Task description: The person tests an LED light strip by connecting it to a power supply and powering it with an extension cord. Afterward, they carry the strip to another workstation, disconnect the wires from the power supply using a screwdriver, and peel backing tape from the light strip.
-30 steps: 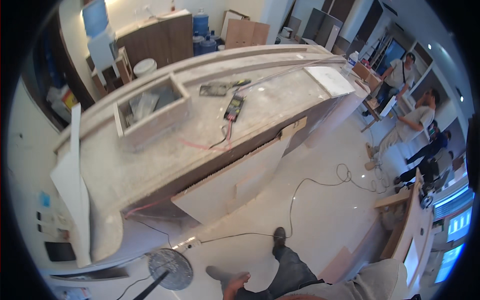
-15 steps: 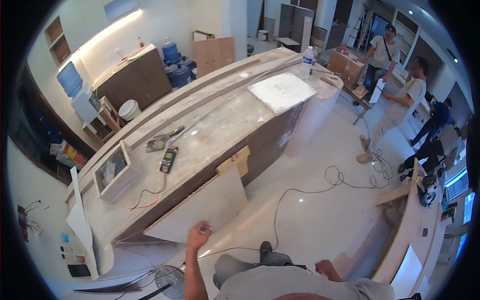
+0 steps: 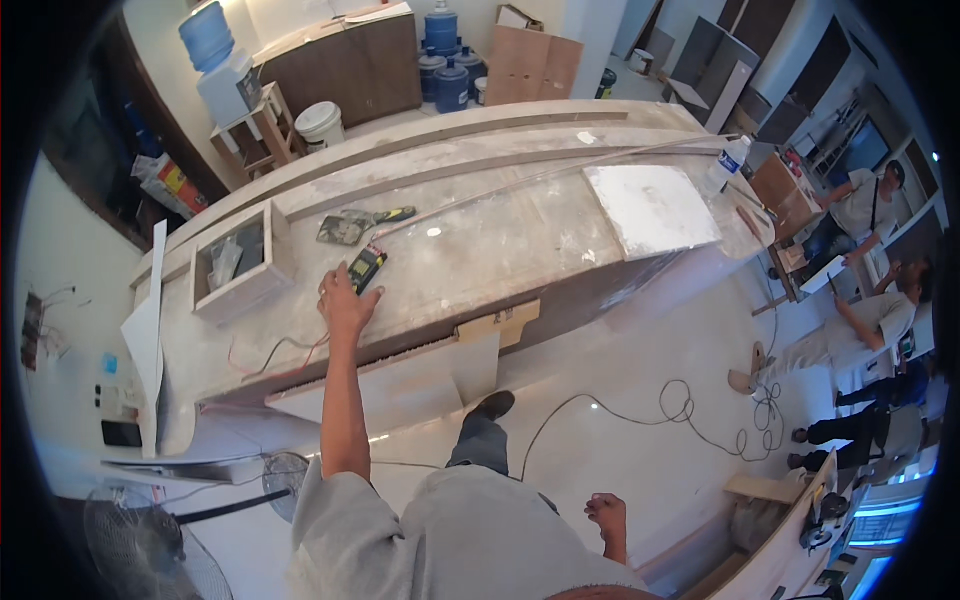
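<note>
On the dusty curved counter lies a black-and-yellow handheld meter with red and black leads. My left hand reaches over its near end, thumb and fingers apart on either side; whether they press on it I cannot tell. Beyond the meter are a flat stained piece and a yellow-and-black handled tool. An open wooden box with plastic bags inside stands left of my left hand. My right hand hangs low over the floor, fingers loosely curled and apart, nothing visible in it.
A white board and a water bottle occupy the counter's right part. A panel leans against its front. A cable loops across the floor. A fan stands lower left. Several people, including one in grey, are at right.
My left hand has moved from beside the leaning panel up to the meter on the counter. My body has come closer to the counter, and the view has shifted. The meter keeps its place.
</note>
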Motion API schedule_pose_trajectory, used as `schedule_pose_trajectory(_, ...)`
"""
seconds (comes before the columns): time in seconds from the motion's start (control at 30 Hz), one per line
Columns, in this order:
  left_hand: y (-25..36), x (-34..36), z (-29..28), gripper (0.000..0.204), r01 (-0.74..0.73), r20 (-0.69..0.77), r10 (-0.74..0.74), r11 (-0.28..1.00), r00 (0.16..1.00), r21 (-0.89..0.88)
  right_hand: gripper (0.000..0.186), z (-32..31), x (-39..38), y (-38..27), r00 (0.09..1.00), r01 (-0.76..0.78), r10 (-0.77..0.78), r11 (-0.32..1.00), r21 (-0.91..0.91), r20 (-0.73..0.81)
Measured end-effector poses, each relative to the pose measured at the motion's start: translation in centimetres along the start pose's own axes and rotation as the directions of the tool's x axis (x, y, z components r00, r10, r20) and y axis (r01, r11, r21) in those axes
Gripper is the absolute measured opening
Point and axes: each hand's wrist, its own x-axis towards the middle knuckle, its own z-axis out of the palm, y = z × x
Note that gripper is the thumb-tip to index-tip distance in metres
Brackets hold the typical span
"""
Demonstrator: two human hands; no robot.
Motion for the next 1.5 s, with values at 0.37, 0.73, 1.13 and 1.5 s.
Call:
schedule_pose_trajectory(0.37,-3.5,3.6,4.3,0.061,0.036,0.033,-0.036,0.999,0.999,-0.001,0.031,20.8,13.6,-50.0,0.622,0.783,-0.761,0.603,-0.152,0.186)
schedule_pose_trajectory(0.73,-2.5,0.8,-0.7,0.035,-0.052,0.056,0.058,0.992,0.997,-0.114,0.041,33.1,29.2,-67.2,0.973,0.232,-0.230,0.959,0.160,-0.031)
schedule_pose_trajectory(1.13,0.0,-4.5,-1.3,0.051,-0.017,0.012,0.021,0.960,1.000,-0.280,0.025,27.6,26.1,-71.5,0.819,0.564,-0.540,0.692,0.451,-0.196)
schedule_pose_trajectory(1.5,20.7,-14.9,-1.9,0.027,0.130,0.347,0.137,0.755,0.928,-0.643,0.024,-2.8,8.2,-73.3,0.464,0.811,-0.845,0.287,0.509,-0.264)
